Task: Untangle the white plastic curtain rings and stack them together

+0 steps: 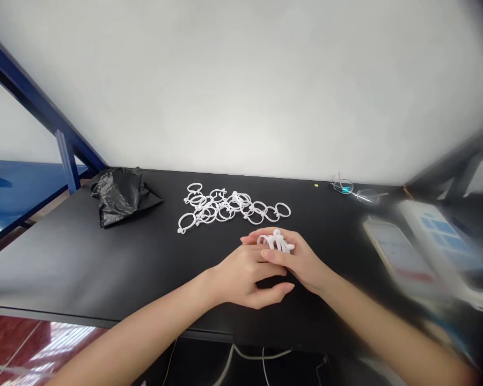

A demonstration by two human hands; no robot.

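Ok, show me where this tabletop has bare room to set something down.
Free: black tabletop between black bag and left forearm; a smaller, nearly bare patch between white rings and glasses. Crowded: the right end, around the phone.

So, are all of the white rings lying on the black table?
No, a pile of white rings lies on the black table, but the right hand holds more rings.

White rings (279, 242) in right grip (301, 259), black table (116, 268)
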